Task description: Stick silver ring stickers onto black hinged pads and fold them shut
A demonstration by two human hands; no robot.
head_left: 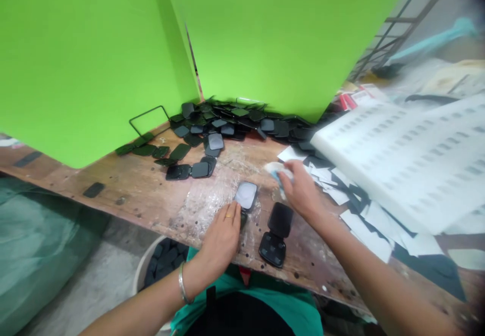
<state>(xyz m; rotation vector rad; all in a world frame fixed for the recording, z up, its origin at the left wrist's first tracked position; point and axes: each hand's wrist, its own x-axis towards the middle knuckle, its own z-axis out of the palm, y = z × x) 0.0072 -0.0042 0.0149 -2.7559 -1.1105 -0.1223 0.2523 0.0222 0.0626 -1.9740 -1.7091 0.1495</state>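
Note:
Under my left hand [223, 231] lies a small black hinged case, its fingers together over the lower half and the thumb out of sight. The case's raised part holds a pale, mirror-like panel [246, 195] in a dark rim. My right hand [301, 187] is closed around a crumpled white cloth [278, 169], slightly blurred, to the right of that panel and above the table. Between my forearms, a second black case [280, 220] lies unfolded, with small square marks in its near half.
Black cases and lids lie heaped [235, 118] along the green panels [265, 33]. White paper pieces [367, 230] and a large white slab [409, 159] cover the wooden table's [151, 199] right side. Below the front edge stands a bucket [142, 270] of dark pieces.

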